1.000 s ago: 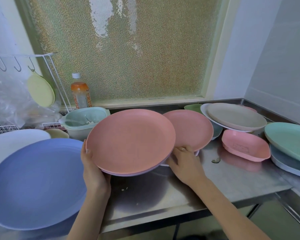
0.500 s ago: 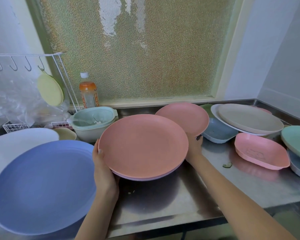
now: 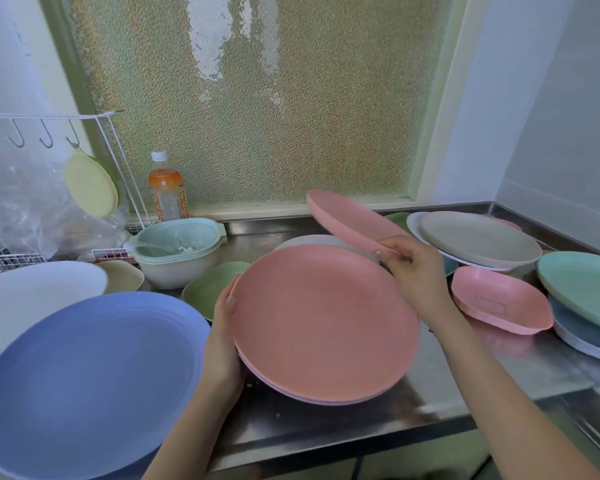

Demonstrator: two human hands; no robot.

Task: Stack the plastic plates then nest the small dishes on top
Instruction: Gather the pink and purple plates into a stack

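- Pink matte plastic, the large round plate (image 3: 326,323) sits at centre frame atop a short stack on the steel counter (image 3: 326,431); the left hand (image 3: 224,344) clasps the stack's left rim.
- Right of centre, the right hand (image 3: 416,271) pinches the near rim of a smaller pink round plate (image 3: 350,218), held tilted above the stack.
- Judged light, stiff and fairly slick; a rim pinch, thumb on top, should control it.
- A pink oblong small dish (image 3: 499,299) waits at right, un-nested.
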